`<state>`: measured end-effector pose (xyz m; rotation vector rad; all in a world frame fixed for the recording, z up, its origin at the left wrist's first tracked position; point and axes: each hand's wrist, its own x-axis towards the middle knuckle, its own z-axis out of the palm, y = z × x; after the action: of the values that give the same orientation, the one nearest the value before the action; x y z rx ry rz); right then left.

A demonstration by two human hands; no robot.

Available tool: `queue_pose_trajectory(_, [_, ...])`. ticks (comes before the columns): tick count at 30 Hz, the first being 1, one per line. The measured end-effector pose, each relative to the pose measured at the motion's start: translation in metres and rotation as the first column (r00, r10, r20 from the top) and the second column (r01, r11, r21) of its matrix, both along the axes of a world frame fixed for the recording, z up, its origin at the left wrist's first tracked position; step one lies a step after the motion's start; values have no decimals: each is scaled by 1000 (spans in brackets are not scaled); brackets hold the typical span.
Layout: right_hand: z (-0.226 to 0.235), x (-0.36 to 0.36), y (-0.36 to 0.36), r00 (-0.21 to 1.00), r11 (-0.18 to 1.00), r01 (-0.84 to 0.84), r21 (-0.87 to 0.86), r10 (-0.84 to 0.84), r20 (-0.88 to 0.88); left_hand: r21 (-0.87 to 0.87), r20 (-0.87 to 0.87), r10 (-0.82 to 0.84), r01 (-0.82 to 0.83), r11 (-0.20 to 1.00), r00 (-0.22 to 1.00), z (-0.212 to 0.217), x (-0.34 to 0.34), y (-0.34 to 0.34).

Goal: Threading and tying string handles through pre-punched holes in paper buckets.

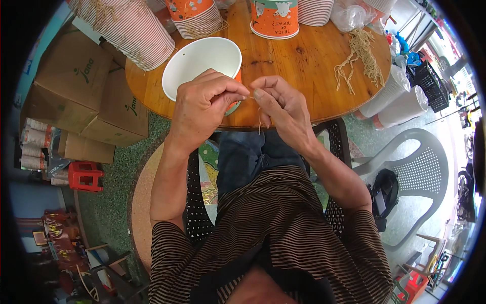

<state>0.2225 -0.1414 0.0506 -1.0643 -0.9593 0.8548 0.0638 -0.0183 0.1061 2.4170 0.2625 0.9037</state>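
My left hand (205, 104) and my right hand (287, 107) meet above the table's near edge, fingertips pinched close together. A thin piece of beige string (260, 123) runs between them, and its loose end hangs below my right fingers. Just behind my left hand a large paper bucket (200, 58), white inside and orange outside, leans tilted on the table with its mouth toward me. My left hand overlaps its near rim, and whether they touch I cannot tell. Farther right on the tabletop lies a tangled bundle of similar string (362, 55).
Stacks of paper buckets (129, 38) and an upright orange bucket (275, 23) line the far side of the wooden table (298, 66). Cardboard boxes (76, 76) and a red stool (85, 176) stand left. At right are a grey plastic chair (417, 167) and bagged bucket stacks (402, 109).
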Motion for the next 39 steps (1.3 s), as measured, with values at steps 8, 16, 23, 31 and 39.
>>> queue_pose_trajectory(8, [-1, -7, 8, 996, 997, -74, 12, 74, 42, -193, 17, -11, 14, 981, 1000, 3, -6, -3])
queue_pose_trajectory(16, [-8, -10, 13, 996, 1000, 3, 11, -4, 88, -236, 37, 30, -20, 971, 999, 1, -8, -8])
queue_pose_trajectory(23, [-4, -18, 15, 1000, 999, 21, 44, -20, -7, -114, -14, 134, -134, 984, 991, 2, -10, -10])
queue_pose_trajectory(31, [-15, -22, 25, 945, 948, 227, 222, -269, 184, -27, 35, 168, -167, 986, 985, 2, -11, -11])
queue_pose_trajectory(39, [-10, -27, 27, 843, 891, 301, 341, -416, 342, -47, 36, 239, -237, 970, 970, -1, -13, -14])
